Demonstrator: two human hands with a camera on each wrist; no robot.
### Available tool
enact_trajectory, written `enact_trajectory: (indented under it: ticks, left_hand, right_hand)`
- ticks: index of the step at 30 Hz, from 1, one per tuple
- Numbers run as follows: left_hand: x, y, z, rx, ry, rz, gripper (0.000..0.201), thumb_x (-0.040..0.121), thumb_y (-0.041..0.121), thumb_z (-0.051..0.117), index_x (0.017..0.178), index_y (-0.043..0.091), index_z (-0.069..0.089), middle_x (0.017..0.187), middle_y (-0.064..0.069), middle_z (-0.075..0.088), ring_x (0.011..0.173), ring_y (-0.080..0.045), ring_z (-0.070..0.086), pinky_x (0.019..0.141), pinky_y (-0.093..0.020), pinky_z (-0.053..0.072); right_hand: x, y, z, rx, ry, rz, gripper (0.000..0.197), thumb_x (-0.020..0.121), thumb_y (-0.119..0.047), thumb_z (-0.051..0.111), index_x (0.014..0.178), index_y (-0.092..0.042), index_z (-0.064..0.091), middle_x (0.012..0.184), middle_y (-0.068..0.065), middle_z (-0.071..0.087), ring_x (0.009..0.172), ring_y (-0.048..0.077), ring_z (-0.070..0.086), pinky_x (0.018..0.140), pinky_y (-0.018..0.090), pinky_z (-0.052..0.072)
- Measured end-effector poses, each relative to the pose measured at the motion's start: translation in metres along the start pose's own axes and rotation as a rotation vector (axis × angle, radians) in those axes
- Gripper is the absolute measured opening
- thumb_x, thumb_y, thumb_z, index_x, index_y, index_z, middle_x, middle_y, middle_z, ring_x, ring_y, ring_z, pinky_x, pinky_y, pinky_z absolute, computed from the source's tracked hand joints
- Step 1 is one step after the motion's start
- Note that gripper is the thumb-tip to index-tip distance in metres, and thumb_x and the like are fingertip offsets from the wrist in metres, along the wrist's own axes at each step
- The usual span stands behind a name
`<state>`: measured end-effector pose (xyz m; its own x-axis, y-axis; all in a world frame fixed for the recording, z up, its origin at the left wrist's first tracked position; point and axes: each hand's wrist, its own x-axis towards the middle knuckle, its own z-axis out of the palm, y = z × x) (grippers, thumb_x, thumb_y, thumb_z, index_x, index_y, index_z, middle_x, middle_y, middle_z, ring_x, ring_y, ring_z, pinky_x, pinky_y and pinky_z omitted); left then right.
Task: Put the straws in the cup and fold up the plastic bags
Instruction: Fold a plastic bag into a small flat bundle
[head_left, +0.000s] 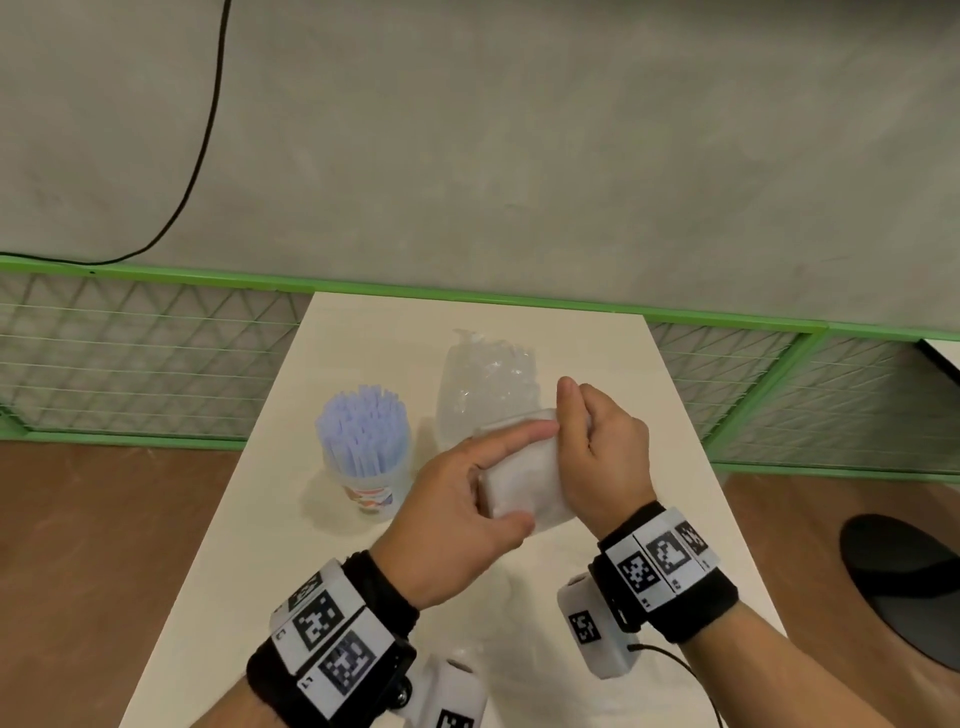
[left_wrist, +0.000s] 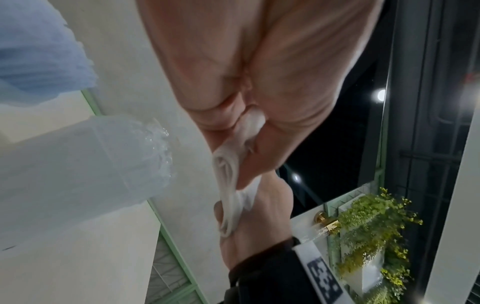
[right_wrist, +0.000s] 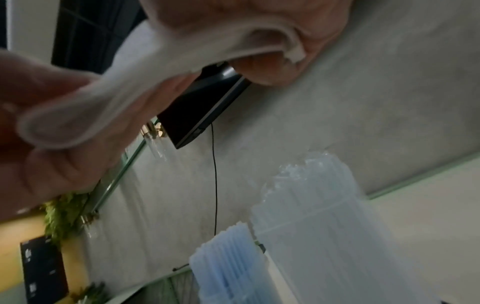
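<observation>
Holding a folded white plastic bag (head_left: 524, 480) between them at the centre of the head frame, both hands are raised just above the counter (head_left: 270, 519). The left hand (head_left: 457, 525) is gripping the bag's lower left side with its thumb underneath and its fingers laid across the top; the right hand (head_left: 602, 452) is curling round the bag's right edge. The left wrist view is showing the bag's layered folds (left_wrist: 228, 185) pinched between the two hands.

A clear cup (head_left: 371, 493) with a printed band is standing left of the hands, packed with pale blue straws (head_left: 363, 426) upright. A second clear bag (head_left: 485, 384), still full of straws, is sitting just beyond the hands, partly hidden behind the right hand's fingers.

The counter is cream and narrow, running away toward the upper middle of the frame. A green-framed mesh fence (head_left: 145, 358) is crossing the frame behind it, under a grey concrete wall (head_left: 519, 145). A black cable (head_left: 202, 140) is hanging at the upper left. Brown flooring (head_left: 93, 545) is flanking the counter, and a dark round object (head_left: 904, 577) is lying at the lower right.
</observation>
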<state>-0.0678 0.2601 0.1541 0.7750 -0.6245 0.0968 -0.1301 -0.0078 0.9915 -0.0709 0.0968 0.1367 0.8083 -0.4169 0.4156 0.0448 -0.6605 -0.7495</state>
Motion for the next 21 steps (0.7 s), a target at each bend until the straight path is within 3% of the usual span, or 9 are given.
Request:
enact_trajectory:
  ticks: [3,7,8,10,11,13,16,18,21]
  left_hand:
    - [0.002,-0.007,0.000,0.022,0.010,-0.011,0.072,0.077,-0.014,0.064,0.125,0.040,0.062,0.130,0.023,0.059,0.104,-0.008,0.065,0.078,-0.032,0.057]
    - [-0.001,-0.034,-0.017,0.139,0.040,-0.044,0.071,0.074,-0.010,0.067,0.126,0.038,0.062,0.134,0.022,0.056,0.117,0.006,0.056,0.093,-0.022,0.051]
    - [-0.003,-0.043,-0.026,0.172,0.056,-0.070,0.070,0.074,-0.010,0.068,0.125,0.037,0.062,0.133,0.023,0.056,0.111,0.011,0.057,0.093,-0.019,0.050]
    - [-0.011,-0.065,-0.045,0.255,0.107,-0.151,0.065,0.073,-0.012,0.068,0.119,0.035,0.064,0.129,0.024,0.058,0.082,0.015,0.060,0.080,-0.011,0.049]
    - [-0.015,-0.078,-0.054,0.305,0.148,-0.188,0.064,0.073,-0.012,0.068,0.114,0.036,0.065,0.125,0.024,0.059,0.077,0.012,0.059,0.078,-0.012,0.049]
    - [-0.024,-0.104,-0.068,0.397,0.206,-0.244,0.064,0.070,-0.013,0.067,0.106,0.040,0.064,0.117,0.023,0.060,0.093,0.000,0.059,0.088,-0.016,0.046]
    - [-0.035,-0.140,-0.075,0.511,0.219,-0.309,0.061,0.069,-0.014,0.065,0.103,0.036,0.061,0.110,0.017,0.058,0.106,-0.012,0.054,0.084,-0.003,0.034]
    - [-0.041,-0.160,-0.074,0.583,0.219,-0.340,0.058,0.070,-0.013,0.064,0.109,0.030,0.060,0.113,0.010,0.055,0.111,-0.014,0.053,0.088,-0.008,0.031]
    - [-0.049,-0.180,-0.071,0.637,0.180,-0.375,0.055,0.072,-0.009,0.066,0.119,0.020,0.061,0.115,0.008,0.051,0.116,-0.019,0.053,0.093,-0.014,0.030]
  right_hand:
    - [0.002,0.007,0.004,-0.018,-0.061,-0.010,0.048,0.102,-0.039,0.038,0.059,-0.018,0.033,0.049,-0.006,0.032,0.051,0.012,0.035,0.053,0.018,0.030]
    - [-0.002,0.038,0.013,0.314,-0.184,0.344,0.038,0.103,-0.041,0.037,0.082,-0.013,0.052,0.073,-0.006,0.053,0.067,0.008,0.050,0.067,0.026,0.044]
    - [-0.008,0.050,0.014,0.378,-0.183,0.461,0.031,0.103,-0.037,0.038,0.087,-0.016,0.054,0.078,-0.003,0.057,0.070,0.011,0.055,0.066,0.030,0.046]
    - [-0.032,0.075,0.014,0.335,-0.210,0.562,0.015,0.099,-0.023,0.051,0.085,-0.019,0.056,0.075,0.000,0.059,0.065,0.015,0.057,0.060,0.031,0.044]
    - [-0.048,0.089,0.015,0.245,-0.288,0.506,0.013,0.095,-0.018,0.057,0.082,-0.020,0.056,0.070,-0.002,0.059,0.062,0.015,0.056,0.060,0.029,0.043]
    - [-0.084,0.104,0.017,-0.004,-0.618,0.334,0.010,0.086,-0.029,0.067,0.086,-0.025,0.058,0.077,-0.007,0.061,0.067,0.011,0.056,0.065,0.028,0.044]
    - [-0.127,0.119,0.031,-0.466,-1.118,0.130,0.063,0.071,-0.070,0.061,0.119,-0.031,0.046,0.116,-0.009,0.052,0.101,0.016,0.050,0.083,0.034,0.043]
    - [-0.146,0.128,0.043,-0.665,-1.200,0.063,0.084,0.066,-0.077,0.057,0.132,-0.029,0.037,0.129,-0.007,0.043,0.115,0.022,0.043,0.091,0.042,0.039]
    - [-0.162,0.136,0.057,-0.784,-1.117,-0.011,0.047,0.087,-0.048,0.052,0.125,-0.022,0.045,0.127,0.000,0.049,0.115,0.028,0.048,0.088,0.041,0.038]
